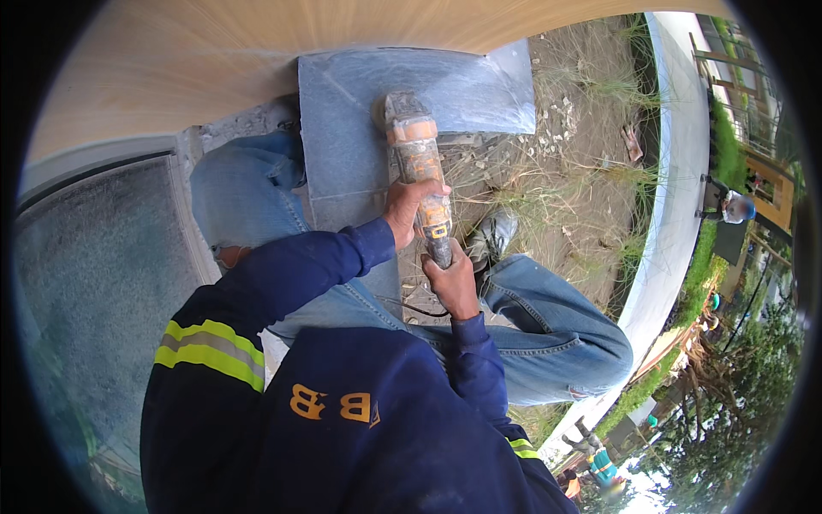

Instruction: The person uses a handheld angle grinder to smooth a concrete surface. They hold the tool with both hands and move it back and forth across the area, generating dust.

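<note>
An orange angle grinder (pixel 419 158), coated in pale dust, points away from me. Its dark head rests over a grey stone slab (pixel 342 120) and its disc is hidden. My left hand (pixel 411 210) is closed round the middle of the grinder's body. Further back, my right hand (pixel 455 283) grips the narrow rear end, where a black cord (pixel 419 309) shows below. The slab lies against the foot of a tan wall (pixel 214 73), and pale dust whitens its surface on the right.
My jeans-clad legs flank the grinder, with a shoe (pixel 495 236) on the right. Beyond it lie bare soil (pixel 565 197), grass tufts and rubble, bounded by a pale curb (pixel 676 171). A glass panel (pixel 103 274) stands left. People (pixel 736 207) are in the distance at right.
</note>
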### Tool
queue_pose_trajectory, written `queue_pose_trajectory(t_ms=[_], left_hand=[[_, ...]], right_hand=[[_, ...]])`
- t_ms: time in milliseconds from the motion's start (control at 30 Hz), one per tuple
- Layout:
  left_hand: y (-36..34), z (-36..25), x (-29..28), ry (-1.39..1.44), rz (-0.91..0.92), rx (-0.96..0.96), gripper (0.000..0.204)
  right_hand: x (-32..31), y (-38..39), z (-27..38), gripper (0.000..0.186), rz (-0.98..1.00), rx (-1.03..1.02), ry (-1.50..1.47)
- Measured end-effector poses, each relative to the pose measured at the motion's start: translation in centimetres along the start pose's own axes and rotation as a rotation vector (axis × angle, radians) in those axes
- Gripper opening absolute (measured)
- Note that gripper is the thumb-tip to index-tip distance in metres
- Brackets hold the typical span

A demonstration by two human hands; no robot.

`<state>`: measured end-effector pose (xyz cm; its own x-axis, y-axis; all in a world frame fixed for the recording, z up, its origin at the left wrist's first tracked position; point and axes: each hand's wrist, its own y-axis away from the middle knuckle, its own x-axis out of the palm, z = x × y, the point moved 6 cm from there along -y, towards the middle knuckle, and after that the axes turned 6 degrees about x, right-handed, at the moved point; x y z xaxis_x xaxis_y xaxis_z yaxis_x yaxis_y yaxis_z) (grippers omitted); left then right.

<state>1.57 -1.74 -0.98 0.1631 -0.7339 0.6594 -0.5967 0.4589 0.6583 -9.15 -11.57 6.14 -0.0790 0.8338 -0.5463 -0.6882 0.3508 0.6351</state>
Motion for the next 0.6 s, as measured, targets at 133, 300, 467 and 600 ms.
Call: queue_pose_trajectory(t_ms=[133, 300, 467, 600], left_hand=[[-0.7, 0.0, 1.7, -0.059, 0.076, 0.040, 0.039], [-2.6, -2.3, 1.0, 0.003, 0.037, 0.095, 0.039], [-0.6, -2.5, -0.2, 0.060, -0.036, 0.124, 0.041], [-1.2, -1.4, 0.3, -0.025, 0.030, 0.107, 0.038]], right_hand=[[-0.3, -0.2, -1.0, 0.032, -0.025, 0.122, -0.117], [0.0, -2.2, 3.0, 0.028, -0.018, 0.037, -0.044], [0.9, -1.9, 2.4, 0.028, 0.043, -0.005, 0.002], [0.9, -1.3, -0.1, 0.030, -0.020, 0.009, -0.086]])
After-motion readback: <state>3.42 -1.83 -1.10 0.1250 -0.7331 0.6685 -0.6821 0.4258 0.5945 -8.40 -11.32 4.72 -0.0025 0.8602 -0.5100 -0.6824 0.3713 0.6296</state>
